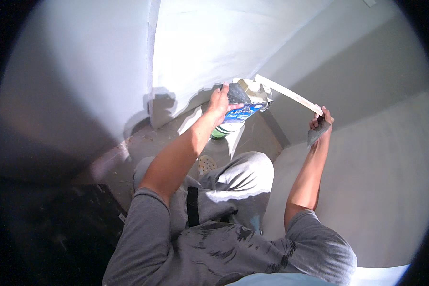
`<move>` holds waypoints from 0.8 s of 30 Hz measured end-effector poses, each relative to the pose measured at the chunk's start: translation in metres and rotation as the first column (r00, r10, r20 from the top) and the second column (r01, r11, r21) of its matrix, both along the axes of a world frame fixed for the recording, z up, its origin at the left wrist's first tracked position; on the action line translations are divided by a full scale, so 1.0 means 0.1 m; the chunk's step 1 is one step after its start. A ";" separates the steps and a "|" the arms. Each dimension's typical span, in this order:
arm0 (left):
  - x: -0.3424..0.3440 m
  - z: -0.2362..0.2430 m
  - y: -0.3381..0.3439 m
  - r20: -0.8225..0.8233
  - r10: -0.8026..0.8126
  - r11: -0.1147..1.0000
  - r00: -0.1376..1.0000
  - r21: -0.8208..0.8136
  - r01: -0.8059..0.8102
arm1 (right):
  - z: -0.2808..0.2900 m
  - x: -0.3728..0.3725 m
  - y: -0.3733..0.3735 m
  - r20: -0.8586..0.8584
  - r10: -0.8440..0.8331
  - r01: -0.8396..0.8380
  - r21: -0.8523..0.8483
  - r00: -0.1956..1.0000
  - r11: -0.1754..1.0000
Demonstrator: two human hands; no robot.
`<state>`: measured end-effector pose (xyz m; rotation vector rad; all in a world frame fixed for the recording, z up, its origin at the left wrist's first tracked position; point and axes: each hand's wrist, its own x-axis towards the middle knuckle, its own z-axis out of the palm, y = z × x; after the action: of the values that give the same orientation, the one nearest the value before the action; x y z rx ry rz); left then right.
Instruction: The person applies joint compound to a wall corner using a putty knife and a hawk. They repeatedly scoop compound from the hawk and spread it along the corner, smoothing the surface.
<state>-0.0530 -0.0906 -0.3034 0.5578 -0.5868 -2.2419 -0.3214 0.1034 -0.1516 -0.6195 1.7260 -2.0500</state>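
My left hand [219,105] is closed on a cut-open blue can [243,113] with a dark grey inner side. Whitish paste [255,90] coats its far, open end. My right hand [321,121], raised in front of the right wall, grips a long flat white strip [291,95] whose far end reaches to just beside the can. A grey triangular blade [318,133], like that of a putty knife, juts from the same hand toward the wrist. Its handle is hidden by the fingers.
Below the can stands a white and green bucket [219,131], partly covered, with white sheet material [234,142] around it. Walls meet in a corner [253,71] close ahead. My bent knees and a perforated clog [206,164] are beneath. A dark panel [57,229] lies at lower left.
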 end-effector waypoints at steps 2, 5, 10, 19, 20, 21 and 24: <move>-0.04 0.00 0.01 -0.060 -0.007 1.000 0.998 0.018 0.008 | -0.03 0.03 0.01 -0.003 0.026 -0.026 -0.018 1.000 0.999; -0.03 -0.02 -0.02 -0.160 -0.031 1.000 0.987 -0.005 0.031 | -0.10 0.29 -0.03 0.001 0.060 -0.060 0.023 0.998 0.998; 0.01 0.01 -0.03 -0.132 0.092 0.995 0.987 -0.033 -0.097 | -0.11 0.52 -0.05 -0.044 0.030 -0.025 0.114 0.999 0.993; 0.18 0.15 0.06 0.479 0.497 0.667 0.724 -0.744 0.035 | 0.35 0.82 -0.01 -0.404 0.052 0.061 0.263 0.913 0.963; 0.16 0.11 0.07 0.399 0.512 0.633 0.761 -0.774 -0.020 | 0.41 0.90 -0.01 -0.457 0.056 0.093 0.298 0.888 0.950; 0.15 0.11 0.09 0.315 0.520 0.597 0.794 -0.798 -0.075 | 0.48 0.97 -0.01 -0.508 0.060 0.130 0.331 0.859 0.935; 0.18 0.18 0.17 0.178 0.574 0.483 0.800 -0.862 -0.154 | 0.59 1.02 -0.04 -0.572 0.144 0.095 0.367 0.808 0.925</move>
<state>-0.0353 -0.0733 -0.2851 0.6176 -1.4884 -1.1610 -0.2190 0.0995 -0.0924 -1.2329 2.3594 -1.5022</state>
